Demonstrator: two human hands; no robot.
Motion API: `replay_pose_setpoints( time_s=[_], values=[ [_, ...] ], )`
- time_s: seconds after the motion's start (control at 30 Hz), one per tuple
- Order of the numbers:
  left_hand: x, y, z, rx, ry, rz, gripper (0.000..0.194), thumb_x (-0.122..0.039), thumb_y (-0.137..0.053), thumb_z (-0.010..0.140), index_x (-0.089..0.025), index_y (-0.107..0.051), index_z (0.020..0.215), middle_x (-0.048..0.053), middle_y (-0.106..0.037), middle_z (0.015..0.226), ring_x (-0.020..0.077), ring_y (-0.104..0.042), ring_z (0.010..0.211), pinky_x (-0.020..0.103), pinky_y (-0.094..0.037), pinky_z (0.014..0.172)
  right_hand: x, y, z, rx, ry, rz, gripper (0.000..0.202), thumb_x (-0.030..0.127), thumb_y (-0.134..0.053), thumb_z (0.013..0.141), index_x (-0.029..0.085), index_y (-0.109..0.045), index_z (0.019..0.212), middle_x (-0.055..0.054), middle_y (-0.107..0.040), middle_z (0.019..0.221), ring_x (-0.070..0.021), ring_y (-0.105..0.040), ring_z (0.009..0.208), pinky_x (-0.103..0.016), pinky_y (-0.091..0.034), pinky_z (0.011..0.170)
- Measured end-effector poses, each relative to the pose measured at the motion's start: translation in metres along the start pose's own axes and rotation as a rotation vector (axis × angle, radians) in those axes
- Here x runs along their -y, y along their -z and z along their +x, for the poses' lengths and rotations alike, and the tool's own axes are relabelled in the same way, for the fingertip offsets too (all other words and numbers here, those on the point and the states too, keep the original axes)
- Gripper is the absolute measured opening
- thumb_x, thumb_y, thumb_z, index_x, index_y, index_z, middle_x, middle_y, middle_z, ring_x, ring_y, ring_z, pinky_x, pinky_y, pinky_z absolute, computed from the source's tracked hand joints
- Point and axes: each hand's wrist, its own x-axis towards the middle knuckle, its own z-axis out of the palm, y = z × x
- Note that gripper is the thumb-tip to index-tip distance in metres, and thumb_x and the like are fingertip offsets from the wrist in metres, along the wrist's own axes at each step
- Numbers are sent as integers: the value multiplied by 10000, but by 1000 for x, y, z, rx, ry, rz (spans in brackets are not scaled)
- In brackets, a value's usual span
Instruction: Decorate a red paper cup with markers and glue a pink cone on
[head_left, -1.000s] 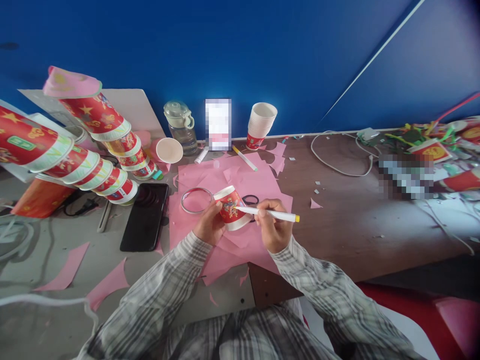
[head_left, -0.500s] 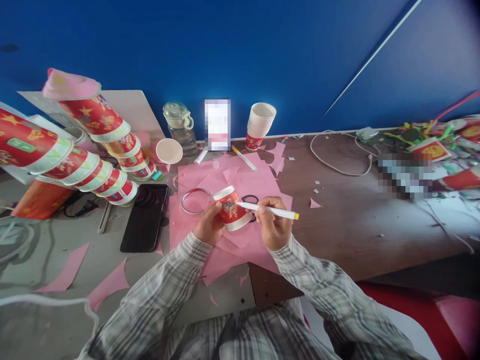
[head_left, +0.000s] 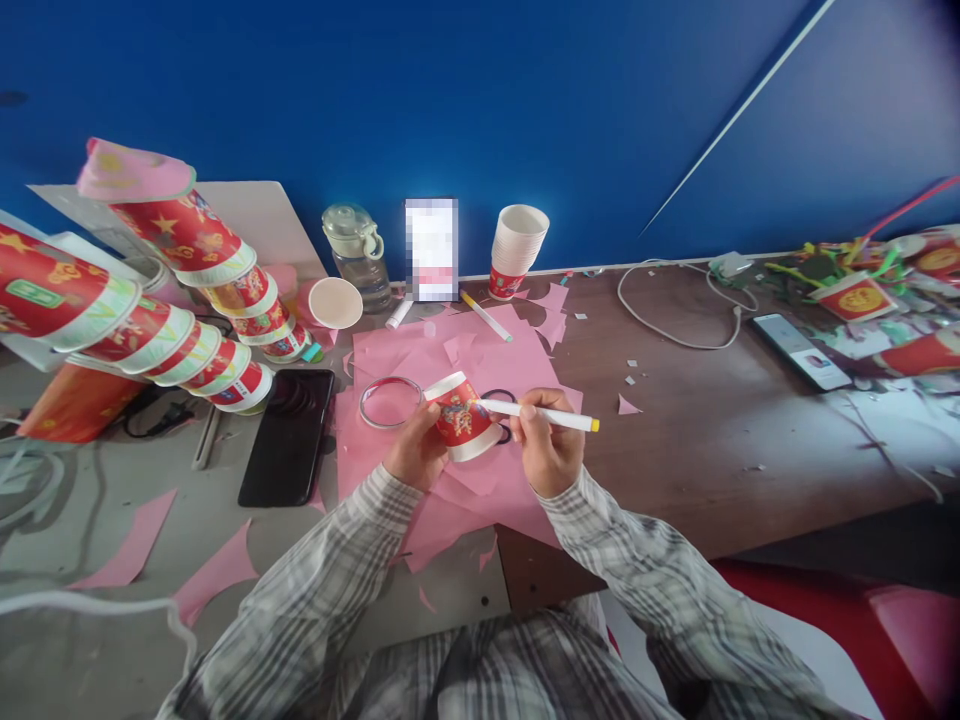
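My left hand [head_left: 417, 447] is closed around the left side of a red paper cup [head_left: 463, 418] with a printed figure and white rim, tilted on its side over pink paper. In my right hand [head_left: 552, 447] is a white marker [head_left: 559, 416] with a yellow end, its tip at the cup's printed face. Beneath them lie several sheets of pink paper [head_left: 517, 362]. A tape roll [head_left: 361, 405] rests on the paper left of the cup. Behind the cup and marker, black-handled scissors [head_left: 506, 436] show only in part.
Stacked red cups [head_left: 174, 225] lean at the left near a black phone [head_left: 286, 437]. A water bottle [head_left: 355, 257], a propped lit screen [head_left: 431, 250], nested paper cups [head_left: 518, 250] and another marker [head_left: 487, 317] stand or lie at the back. A second phone [head_left: 801, 352] lies right.
The marker has shifted very slightly in my right hand, its tip still at the cup. The whole view has moved slightly; the left hand keeps its hold.
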Motion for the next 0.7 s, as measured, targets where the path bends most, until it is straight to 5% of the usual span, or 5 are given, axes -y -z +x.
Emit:
replay_pose_setpoints(
  time_s=[0.33, 0.7],
  values=[
    [2, 5, 2, -14, -6, -23, 416, -353, -646, 652, -99, -574, 973, 121, -675, 914, 294, -613, 889, 458, -484, 859, 3, 4, -2, 31, -27, -69, 114, 302, -515, 813, 191, -526, 793, 63, -466, 520, -90, -418, 423, -215, -354, 407],
    [1, 4, 1, -1, -1, -36, 431, -369, -635, 643, -101, -575, 976, 131, -675, 911, 332, -586, 952, 505, -445, 899, -3, 2, 1, -13, -98, 79, 148, 356, -514, 822, 208, -528, 829, 73, -457, 503, -97, -422, 430, -228, -380, 434]
  ],
)
